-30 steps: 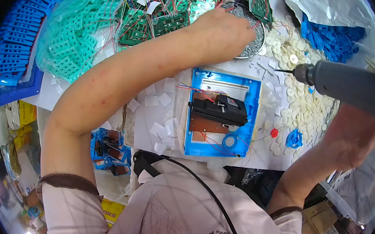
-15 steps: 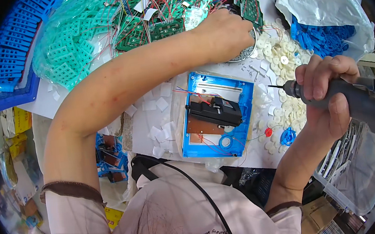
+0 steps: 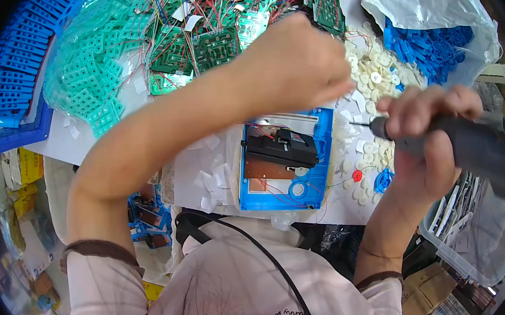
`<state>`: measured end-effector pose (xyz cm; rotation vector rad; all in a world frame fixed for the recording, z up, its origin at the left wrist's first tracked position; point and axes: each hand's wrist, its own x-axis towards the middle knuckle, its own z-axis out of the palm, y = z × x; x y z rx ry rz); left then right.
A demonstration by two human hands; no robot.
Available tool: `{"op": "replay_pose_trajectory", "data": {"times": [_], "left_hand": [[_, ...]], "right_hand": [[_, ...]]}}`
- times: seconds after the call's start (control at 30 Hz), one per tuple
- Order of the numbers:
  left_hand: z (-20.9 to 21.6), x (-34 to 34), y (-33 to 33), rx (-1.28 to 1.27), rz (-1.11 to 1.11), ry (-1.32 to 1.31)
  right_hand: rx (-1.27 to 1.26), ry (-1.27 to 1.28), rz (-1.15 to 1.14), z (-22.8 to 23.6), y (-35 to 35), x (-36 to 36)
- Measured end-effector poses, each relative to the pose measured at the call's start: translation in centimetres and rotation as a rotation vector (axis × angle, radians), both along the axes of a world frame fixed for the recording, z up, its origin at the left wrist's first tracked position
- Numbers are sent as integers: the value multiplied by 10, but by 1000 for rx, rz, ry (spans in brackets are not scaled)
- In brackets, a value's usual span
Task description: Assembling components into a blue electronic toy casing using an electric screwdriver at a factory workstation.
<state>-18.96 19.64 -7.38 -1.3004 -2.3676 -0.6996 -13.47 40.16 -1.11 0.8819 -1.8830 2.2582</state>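
Observation:
My left hand [image 3: 301, 60] is closed and smeared by motion above the far edge of the blue plastic casing [image 3: 324, 144]; whatever its fingers hold is hidden. My right hand [image 3: 421, 124] grips a dark electric screwdriver [image 3: 485, 148], its thin bit [image 3: 360, 124] pointing left toward the casing. Inside the casing lie a black plastic holder [image 3: 279, 148], a brown circuit board [image 3: 263, 170] and thin red wires. White buttons [image 3: 373, 77] are scattered to the right of my left hand.
Green circuit boards [image 3: 216, 49] with tangled wires pile up at the back. Beside them lies a bag of turquoise parts [image 3: 90, 76]. A white plastic bag [image 3: 427, 1] with blue pieces [image 3: 432, 49] sits far right. White paper squares [image 3: 209, 183] lie left of the casing.
My left hand has lifted off the round metal dish of screws and come nearer, toward the casing. My right hand has moved slightly left and down with the screwdriver.

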Motion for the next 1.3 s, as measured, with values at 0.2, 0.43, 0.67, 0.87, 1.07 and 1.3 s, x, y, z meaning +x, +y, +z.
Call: {"op": "replay_pose_trajectory", "data": {"times": [0.2, 0.43, 0.67, 0.87, 1.07, 1.3], "left_hand": [[8, 88, -22, 130, 103, -243], [-6, 109, -27, 282, 173, -403], [-9, 107, -27, 346, 173, -344], [-2, 124, -42, 231, 313, -361], [-39, 148, -43, 53, 448, -279], [-42, 143, -44, 64, 382, -334]], "right_hand": [[-166, -38, 225, 11, -19, 28], [-146, -48, 253, 10, -33, 29], [-136, -60, 228, 6, -41, 32], [-142, -46, 180, -1, -31, 30], [-169, -70, 192, -17, -39, 28], [-187, -84, 212, -29, -47, 32]]}}
